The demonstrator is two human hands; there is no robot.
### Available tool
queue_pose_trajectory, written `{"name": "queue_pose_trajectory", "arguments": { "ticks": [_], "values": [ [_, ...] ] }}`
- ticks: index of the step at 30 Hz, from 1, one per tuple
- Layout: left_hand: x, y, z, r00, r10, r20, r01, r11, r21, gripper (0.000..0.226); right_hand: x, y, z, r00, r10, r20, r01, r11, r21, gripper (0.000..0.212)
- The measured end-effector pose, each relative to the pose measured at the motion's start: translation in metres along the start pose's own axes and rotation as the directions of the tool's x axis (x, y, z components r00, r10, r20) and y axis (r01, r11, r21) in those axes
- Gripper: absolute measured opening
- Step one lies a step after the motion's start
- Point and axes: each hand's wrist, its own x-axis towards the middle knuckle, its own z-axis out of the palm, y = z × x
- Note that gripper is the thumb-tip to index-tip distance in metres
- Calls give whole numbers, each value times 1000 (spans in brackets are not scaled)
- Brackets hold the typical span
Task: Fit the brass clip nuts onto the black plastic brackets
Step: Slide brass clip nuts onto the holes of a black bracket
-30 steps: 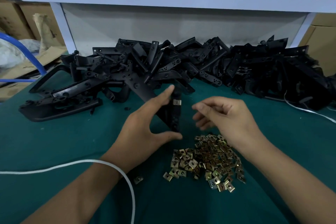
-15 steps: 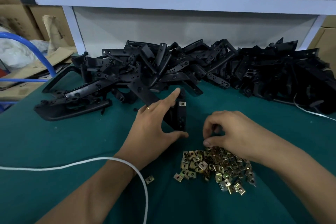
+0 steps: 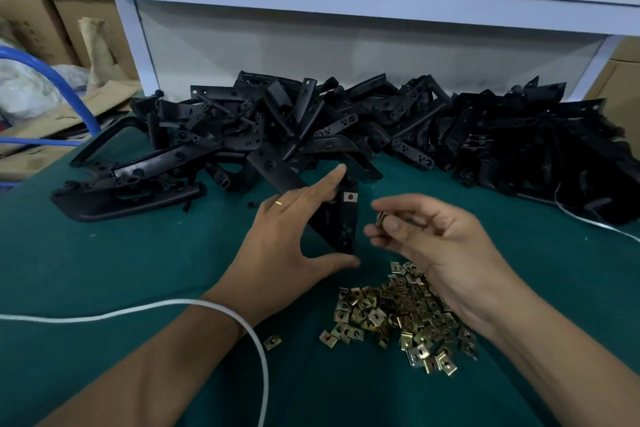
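The right hand (image 3: pixel 436 239) has risen from the heap of small brass clip nuts (image 3: pixel 398 315), pinching one nut (image 3: pixel 381 217) in its fingertips. The left hand (image 3: pixel 294 239) spans the upright black plastic bracket (image 3: pixel 347 218) between forefinger and thumb, steadying it on the green table (image 3: pixel 138 270) for fitting; one nut already sits near its top.

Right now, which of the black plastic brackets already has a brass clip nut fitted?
The black bracket that the left hand holds upright between forefinger and thumb: a clip nut sits near its top. No nut shows on the piled ones.

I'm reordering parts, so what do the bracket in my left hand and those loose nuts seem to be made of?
Bracket: looks like moulded black plastic, matte, with dull, even sheen and formed holes. Nuts: thin folded sheet metal, brassy yellow and shiny, probably plated; glints and sharp bends suggest so.
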Motion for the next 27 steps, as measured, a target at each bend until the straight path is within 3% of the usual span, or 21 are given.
{"name": "queue_pose_trajectory", "arguments": {
  "ticks": [7,16,27],
  "values": [
    [-2,5,-2,993,65,-98,-65,998,9,102,-4,-1,10,999,-1,-35,5,995,103,20],
    [-2,6,-1,993,66,-94,-68,998,-17,103,-4,-1,12,999,34,-37,-33,999,31,28],
    [-3,9,-3,997,60,-57,-62,998,-32,103,-5,3,16,997,13,-71,-18,997,-74,22]
  ]
}}
